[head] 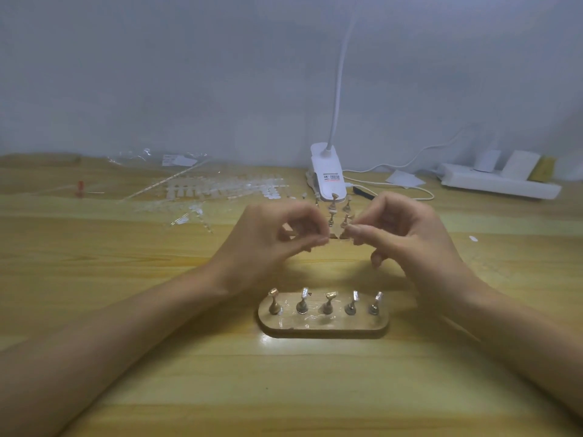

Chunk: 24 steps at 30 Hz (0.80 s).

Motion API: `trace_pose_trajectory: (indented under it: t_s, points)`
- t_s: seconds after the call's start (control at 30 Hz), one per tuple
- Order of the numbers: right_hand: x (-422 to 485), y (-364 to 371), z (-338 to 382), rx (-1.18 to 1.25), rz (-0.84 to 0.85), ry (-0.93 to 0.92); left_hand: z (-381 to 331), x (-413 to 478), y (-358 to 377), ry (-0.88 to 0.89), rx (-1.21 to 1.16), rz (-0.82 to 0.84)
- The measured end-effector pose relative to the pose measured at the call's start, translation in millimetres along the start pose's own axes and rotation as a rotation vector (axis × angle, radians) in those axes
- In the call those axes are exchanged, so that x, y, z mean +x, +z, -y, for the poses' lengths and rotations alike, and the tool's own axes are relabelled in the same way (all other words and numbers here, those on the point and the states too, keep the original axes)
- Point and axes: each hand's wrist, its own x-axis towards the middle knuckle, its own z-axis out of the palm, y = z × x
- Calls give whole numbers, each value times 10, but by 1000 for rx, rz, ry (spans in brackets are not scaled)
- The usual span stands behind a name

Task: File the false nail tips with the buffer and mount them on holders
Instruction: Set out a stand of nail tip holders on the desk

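On a pale wooden table (126, 380) against a grey wall (157, 74), clear nail tips (220, 187) lie strewn at left rear; at centre the left hand (277, 238) and right hand (400, 231) meet, fingers curled, fingertips pinched on something too small to tell, behind a wooden base (321, 330) bearing five holders (302, 305); a clip lamp (328, 175) and power strip (498, 184) stand behind, right

Two hands: left hand (277, 236), right hand (408, 234). One wooden base (321, 330) in full view carries five holders (328, 305). Behind the hands, four rear holders (332, 201) are visible; any others are hidden. One clip lamp (328, 175). One power strip (498, 185). The loose nail tips (220, 188) are too blurred to count.
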Motion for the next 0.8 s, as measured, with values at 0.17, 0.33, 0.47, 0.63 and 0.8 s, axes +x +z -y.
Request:
trace_pose_trajectory:
  t_s: [0.17, 0.33, 0.47, 0.63, 0.8]
  points:
    - [20, -34, -55, 284, 22, 323, -16, -10, 7, 171, 232, 1]
    - [57, -101, -76, 128, -2, 226, 97, -21, -25, -206, 194, 108]
    - [57, -111, -118, 77, 14, 199, 79, -32, -32, -190, 450, 92]
    - [51, -32, -31, 32, 44, 89, -46, 40, -34, -200, -95, 55]
    - [19, 85, 16, -24, 74, -11, -96, 30, 23, -300, -343, 56]
